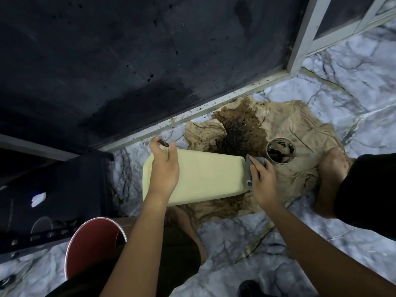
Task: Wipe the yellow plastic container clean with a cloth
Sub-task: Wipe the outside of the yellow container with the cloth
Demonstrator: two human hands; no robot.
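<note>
The pale yellow plastic container [205, 179] lies on its side above the floor, its broad flat face toward me. My left hand [165, 168] grips its left end, thumb hooked over the far edge. My right hand [262, 183] presses a small grey cloth [254, 166] against the container's right end. Part of the cloth is hidden under my fingers.
A tan sheet [300, 129] with a dark brown wet stain [237, 129] covers the marble floor under the container. A small round cup of dark liquid [279, 150] stands on it, next to my bare foot [333, 163]. A red bucket [94, 247] sits near left. A dark wall runs behind.
</note>
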